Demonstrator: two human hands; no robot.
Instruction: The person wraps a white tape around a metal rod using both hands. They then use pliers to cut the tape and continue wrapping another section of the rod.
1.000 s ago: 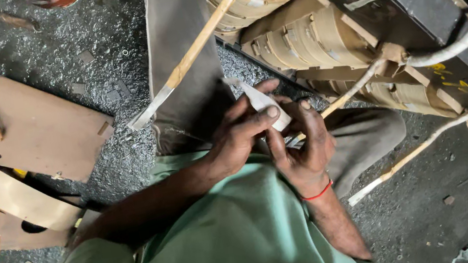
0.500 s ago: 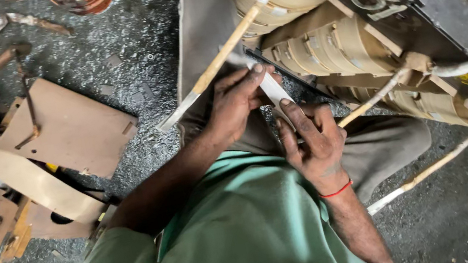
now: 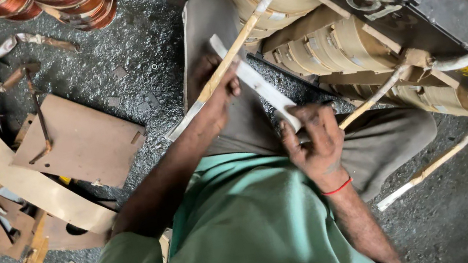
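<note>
Item: white paper strip (image 3: 257,86), held taut between both my hands over my lap.

My left hand (image 3: 221,92) grip clamped on its 11 o'clock end; right hand (image 3: 313,143) grip clamped at 5 o'clock; wound transformer coils (image 3: 353,43) just beside, 2 o'clock.

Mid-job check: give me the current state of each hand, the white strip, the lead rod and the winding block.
left hand: gripping the strip's upper end, against the rod.
right hand: pinching the strip's lower end.
white strip: pulled straight between both hands, slanted.
wrapped lead rod: slanted across the knee, partly taped white.
winding block: lying on its side, paper-wrapped coils exposed.
brown board: flat on the floor.
</note>
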